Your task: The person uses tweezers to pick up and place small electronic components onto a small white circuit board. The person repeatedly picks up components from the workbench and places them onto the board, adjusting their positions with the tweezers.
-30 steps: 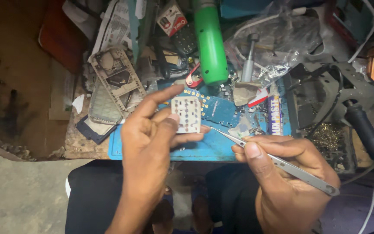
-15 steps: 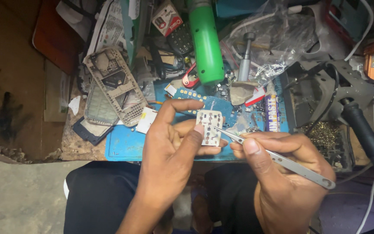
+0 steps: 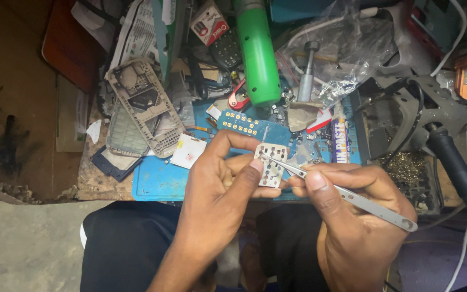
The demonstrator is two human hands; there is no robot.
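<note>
The small white keypad sheet (image 3: 271, 164) is being held up just above the blue mat (image 3: 158, 184), pinched at its near edge between thumb and forefinger of the left hand (image 3: 220, 189), whose fingers are clamped on it. The right hand (image 3: 347, 216) is gripping metal tweezers (image 3: 341, 192), its fingers closed around the shaft, and the tips are touching the sheet's face near the upper left corner. The step in hand looks like picking or prying at one of the sheet's little domes; the next move probably calls for a steady, light lift with the tips while the left hand is keeping the sheet from flexing.

Around them, a blue circuit board (image 3: 255, 128) is lying on the mat, a grey phone frame (image 3: 144, 111) on the cluttered worktop to the left, and a green cylindrical tool (image 3: 258, 54) beyond.

Compared with the frame half a second back, the sheet is sitting at much the same spot, with the tweezer tips now reaching farther onto it.
</note>
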